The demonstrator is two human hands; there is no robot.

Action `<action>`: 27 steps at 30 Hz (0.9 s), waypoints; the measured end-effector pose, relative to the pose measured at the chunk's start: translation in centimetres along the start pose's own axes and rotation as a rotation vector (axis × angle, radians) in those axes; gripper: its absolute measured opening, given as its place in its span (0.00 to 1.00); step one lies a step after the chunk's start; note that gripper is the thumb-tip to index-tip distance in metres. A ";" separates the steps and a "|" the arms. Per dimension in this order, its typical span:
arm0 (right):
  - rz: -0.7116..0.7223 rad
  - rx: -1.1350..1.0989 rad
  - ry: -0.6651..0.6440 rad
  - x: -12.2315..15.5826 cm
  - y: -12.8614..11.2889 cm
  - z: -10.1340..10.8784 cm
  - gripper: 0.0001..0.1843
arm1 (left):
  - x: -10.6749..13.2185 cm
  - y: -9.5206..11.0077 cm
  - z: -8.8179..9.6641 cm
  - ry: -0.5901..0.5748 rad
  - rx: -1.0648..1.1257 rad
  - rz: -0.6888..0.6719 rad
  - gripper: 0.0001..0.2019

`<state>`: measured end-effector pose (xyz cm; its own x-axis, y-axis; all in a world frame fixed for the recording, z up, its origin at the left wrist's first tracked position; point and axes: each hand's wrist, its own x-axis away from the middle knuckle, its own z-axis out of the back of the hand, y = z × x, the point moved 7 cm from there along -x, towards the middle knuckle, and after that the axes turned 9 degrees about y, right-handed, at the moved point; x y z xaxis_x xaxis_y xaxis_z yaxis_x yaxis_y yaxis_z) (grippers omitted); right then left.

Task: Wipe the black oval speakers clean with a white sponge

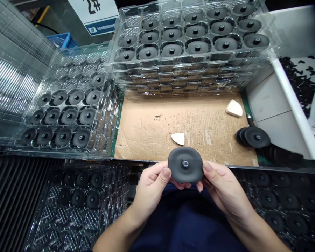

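Observation:
Between my two hands I hold a black, rounded plastic disc [182, 173] with a short round stem at its centre. My left hand [154, 183] pinches its left edge, thumb on top and fingers beneath. On the opposite edge, my right hand [219, 182] grips in the same way. Just beyond the disc lies a small white wedge-shaped piece [179, 138] on a cardboard sheet [141, 129]. A second white wedge [234, 108] rests farther off to the right. Several like black discs [257, 137] are bunched at the cardboard's right edge.
Stacked clear plastic trays [178, 64] of black discs stand at the back, with another tray stack [94, 140] on the left. A lower tray [60, 217] sits at front left. To the right, a white bin [299, 115] borders small black parts [296, 77].

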<state>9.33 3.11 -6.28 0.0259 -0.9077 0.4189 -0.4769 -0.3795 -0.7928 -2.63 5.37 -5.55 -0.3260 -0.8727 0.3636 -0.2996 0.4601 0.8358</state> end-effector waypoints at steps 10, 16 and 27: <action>0.001 0.052 0.041 -0.3 0.3 0.1 0.25 | -0.1 -0.2 -0.1 0.008 0.019 0.038 0.15; -0.004 0.091 0.066 -0.3 0.4 0.3 0.27 | -0.2 -0.2 0.0 0.033 0.030 0.046 0.15; -0.017 0.093 0.093 -0.7 0.5 0.3 0.27 | -0.2 -0.3 0.1 0.009 0.048 0.058 0.13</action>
<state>9.33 3.48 -7.14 -0.0510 -0.8821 0.4684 -0.3938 -0.4132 -0.8211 -2.56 5.40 -5.95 -0.3358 -0.8455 0.4151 -0.3227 0.5173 0.7926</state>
